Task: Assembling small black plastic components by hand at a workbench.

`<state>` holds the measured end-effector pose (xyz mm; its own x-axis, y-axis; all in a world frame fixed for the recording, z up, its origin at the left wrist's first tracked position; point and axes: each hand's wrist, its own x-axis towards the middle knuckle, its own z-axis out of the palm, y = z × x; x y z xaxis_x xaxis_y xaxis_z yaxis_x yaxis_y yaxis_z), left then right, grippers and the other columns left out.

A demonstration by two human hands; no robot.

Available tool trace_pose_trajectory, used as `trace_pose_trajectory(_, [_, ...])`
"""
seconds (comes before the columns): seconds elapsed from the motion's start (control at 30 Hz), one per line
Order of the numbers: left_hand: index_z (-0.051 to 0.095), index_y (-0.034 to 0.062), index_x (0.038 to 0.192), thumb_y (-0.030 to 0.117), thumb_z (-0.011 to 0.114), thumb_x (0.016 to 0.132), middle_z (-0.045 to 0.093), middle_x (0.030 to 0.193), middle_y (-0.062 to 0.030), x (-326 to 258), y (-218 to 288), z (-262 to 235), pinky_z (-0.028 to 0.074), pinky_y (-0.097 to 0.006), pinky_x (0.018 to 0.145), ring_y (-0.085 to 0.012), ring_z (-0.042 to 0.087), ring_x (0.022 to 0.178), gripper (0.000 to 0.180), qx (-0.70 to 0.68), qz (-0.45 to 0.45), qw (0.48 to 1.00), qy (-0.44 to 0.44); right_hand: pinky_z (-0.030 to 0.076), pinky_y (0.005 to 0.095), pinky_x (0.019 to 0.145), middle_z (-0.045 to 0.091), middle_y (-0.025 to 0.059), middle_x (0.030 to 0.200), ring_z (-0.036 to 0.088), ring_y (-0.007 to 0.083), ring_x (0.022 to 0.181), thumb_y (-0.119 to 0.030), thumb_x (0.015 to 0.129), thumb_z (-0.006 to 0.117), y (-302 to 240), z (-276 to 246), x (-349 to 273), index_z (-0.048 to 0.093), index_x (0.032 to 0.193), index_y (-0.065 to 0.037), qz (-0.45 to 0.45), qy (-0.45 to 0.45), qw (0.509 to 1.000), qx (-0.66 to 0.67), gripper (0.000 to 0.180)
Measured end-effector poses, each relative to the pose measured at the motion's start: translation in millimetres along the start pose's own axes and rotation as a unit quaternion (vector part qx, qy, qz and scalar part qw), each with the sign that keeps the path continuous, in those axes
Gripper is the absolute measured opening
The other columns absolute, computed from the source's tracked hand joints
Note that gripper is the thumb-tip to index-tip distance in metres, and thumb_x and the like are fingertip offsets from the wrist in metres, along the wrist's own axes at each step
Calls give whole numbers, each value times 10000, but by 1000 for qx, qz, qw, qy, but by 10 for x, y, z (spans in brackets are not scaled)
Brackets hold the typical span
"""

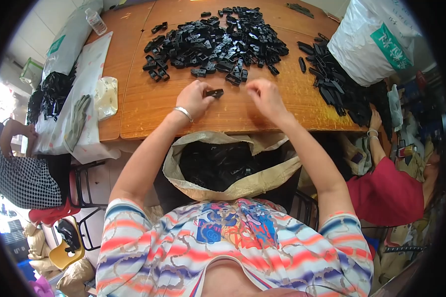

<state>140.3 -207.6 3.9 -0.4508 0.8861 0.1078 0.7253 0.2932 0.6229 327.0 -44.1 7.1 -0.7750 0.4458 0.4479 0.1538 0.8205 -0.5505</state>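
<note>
Left hand (194, 99) pinched a small black plastic piece (216, 93) over the wooden table (146, 111); right hand (269, 99) curled—grip unclear; a black-parts heap (208, 44) blocked the space beyond—an open sack (252, 186) nearer.

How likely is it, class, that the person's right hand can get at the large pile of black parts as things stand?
Probably yes: the right hand is close to the near edge of the pile of black parts, and only tabletop seems to lie between them.
</note>
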Motion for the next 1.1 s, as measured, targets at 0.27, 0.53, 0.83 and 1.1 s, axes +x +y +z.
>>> trace_pose_trajectory(0.27, [678, 93, 993, 161, 726, 779, 560, 886, -53, -205, 4, 77, 495, -333, 724, -221, 585, 810, 230, 20, 62, 997, 29, 517, 374, 828, 572, 75, 1060, 600, 273, 1007, 7, 783, 626, 293, 87, 507, 668, 1014, -102, -97, -83, 974, -186, 259])
trace_pose_trajectory(0.53, [630, 95, 1110, 169, 729, 783, 564, 913, -82, -205, -12, -2, 496, -351, 756, -232, 584, 834, 350, 0, 82, 996, 19, 506, 366, 751, 656, 133, 944, 631, 317, 881, -114, 844, 640, 23, -91, 392, 672, 979, -95, 53, -108, 991, -51, 139])
trace_pose_trajectory(0.83, [590, -19, 1166, 70, 652, 898, 664, 1002, -52, -172, 223, -149, 526, -253, 780, -100, 626, 864, 290, -469, 17, 878, -92, 450, 204, 435, 617, 10, 721, 553, 58, 517, -234, 897, 687, -513, 2, 337, 602, 959, -41, 253, -203, 874, 362, 220])
trace_pose_trajectory(1.1, [613, -13, 1095, 82, 697, 865, 654, 980, -45, -201, 117, -99, 519, -239, 738, -82, 605, 820, 263, -408, -12, 912, -45, 523, 278, 609, 648, 83, 823, 630, 147, 665, -152, 788, 770, -594, 122, 204, 635, 937, 12, 135, -138, 935, 297, 259])
